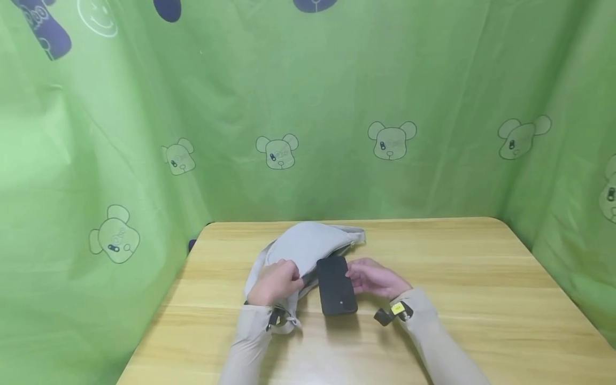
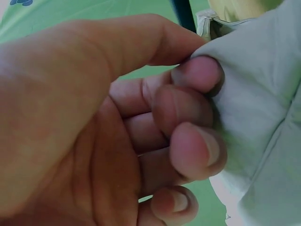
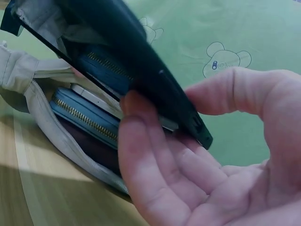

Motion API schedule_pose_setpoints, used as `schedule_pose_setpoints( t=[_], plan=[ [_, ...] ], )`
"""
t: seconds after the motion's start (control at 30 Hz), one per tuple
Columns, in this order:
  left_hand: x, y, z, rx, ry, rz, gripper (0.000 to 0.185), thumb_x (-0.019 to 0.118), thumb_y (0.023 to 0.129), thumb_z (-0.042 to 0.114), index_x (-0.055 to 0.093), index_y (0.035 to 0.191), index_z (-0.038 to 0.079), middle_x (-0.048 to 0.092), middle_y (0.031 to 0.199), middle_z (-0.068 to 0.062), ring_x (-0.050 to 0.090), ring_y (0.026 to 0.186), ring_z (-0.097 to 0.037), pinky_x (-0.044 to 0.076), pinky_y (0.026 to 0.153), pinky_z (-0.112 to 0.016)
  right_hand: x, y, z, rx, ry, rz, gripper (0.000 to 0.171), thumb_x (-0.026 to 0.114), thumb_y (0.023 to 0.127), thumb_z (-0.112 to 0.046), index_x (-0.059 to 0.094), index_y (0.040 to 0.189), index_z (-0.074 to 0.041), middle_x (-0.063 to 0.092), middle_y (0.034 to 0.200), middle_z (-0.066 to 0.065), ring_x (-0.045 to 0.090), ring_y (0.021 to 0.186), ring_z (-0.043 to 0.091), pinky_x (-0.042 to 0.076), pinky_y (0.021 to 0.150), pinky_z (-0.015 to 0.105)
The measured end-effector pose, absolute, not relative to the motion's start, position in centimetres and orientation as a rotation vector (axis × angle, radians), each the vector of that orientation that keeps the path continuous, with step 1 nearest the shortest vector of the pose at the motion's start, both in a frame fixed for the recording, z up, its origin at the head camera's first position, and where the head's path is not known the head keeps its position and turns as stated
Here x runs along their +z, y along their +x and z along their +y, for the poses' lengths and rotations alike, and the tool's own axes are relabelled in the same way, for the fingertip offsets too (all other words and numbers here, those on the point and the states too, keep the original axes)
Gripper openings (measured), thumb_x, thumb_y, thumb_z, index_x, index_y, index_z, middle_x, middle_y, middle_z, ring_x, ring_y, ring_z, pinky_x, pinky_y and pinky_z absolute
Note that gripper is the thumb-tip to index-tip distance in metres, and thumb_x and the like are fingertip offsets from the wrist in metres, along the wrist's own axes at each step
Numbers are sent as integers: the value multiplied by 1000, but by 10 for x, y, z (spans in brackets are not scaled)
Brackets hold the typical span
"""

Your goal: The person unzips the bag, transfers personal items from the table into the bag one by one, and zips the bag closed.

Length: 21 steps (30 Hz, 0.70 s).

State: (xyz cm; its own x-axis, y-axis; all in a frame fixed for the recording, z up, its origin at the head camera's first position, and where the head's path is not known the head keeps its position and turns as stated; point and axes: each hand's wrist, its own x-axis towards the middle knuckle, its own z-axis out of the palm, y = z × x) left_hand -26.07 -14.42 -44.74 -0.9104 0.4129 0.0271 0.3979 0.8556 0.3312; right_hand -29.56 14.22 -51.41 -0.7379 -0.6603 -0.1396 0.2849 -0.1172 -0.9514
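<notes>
A pale grey sling bag (image 1: 303,243) lies on the table with its zipped mouth open. My left hand (image 1: 277,280) pinches the bag's fabric edge; in the left wrist view the thumb and index finger of that hand (image 2: 155,103) meet on the cloth. My right hand (image 1: 377,279) holds a black phone (image 1: 337,286) by its side, just in front of the bag's mouth. Seen from the right wrist, the phone (image 3: 155,70) is tilted between thumb and fingers, its glossy face reflecting the bag. Inside the bag sit a blue zipped pouch (image 3: 84,110) and a flat pale-edged thing (image 3: 96,100).
Beneath everything is a light wooden table (image 1: 457,278). A green curtain (image 1: 332,80) with bear-head prints hangs behind it and along both sides. The bag's strap (image 1: 284,327) hangs toward the person beside the left wrist.
</notes>
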Motion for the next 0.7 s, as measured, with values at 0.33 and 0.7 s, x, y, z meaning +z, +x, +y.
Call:
schedule_pose_setpoints(
  t=[0.33, 0.7],
  plan=[
    [-445, -258, -146, 554, 679, 2991, 46, 66, 87, 14, 38, 52, 23, 34, 49, 13, 33, 47, -5, 27, 45, -23, -516, -297, 141, -1915, -402, 1525, 23, 48, 100, -3, 69, 102, -11, 78, 99, 0, 75, 94, 14, 61, 91, 35],
    [-445, -259, -145, 551, 710, 3024, 46, 65, 85, 14, 35, 52, 24, 30, 50, 12, 34, 48, -6, 27, 46, -24, -514, -295, 128, -2043, -308, 1545, 22, 51, 100, -2, 55, 121, 0, 75, 104, 2, 73, 97, 16, 60, 94, 35]
  ],
)
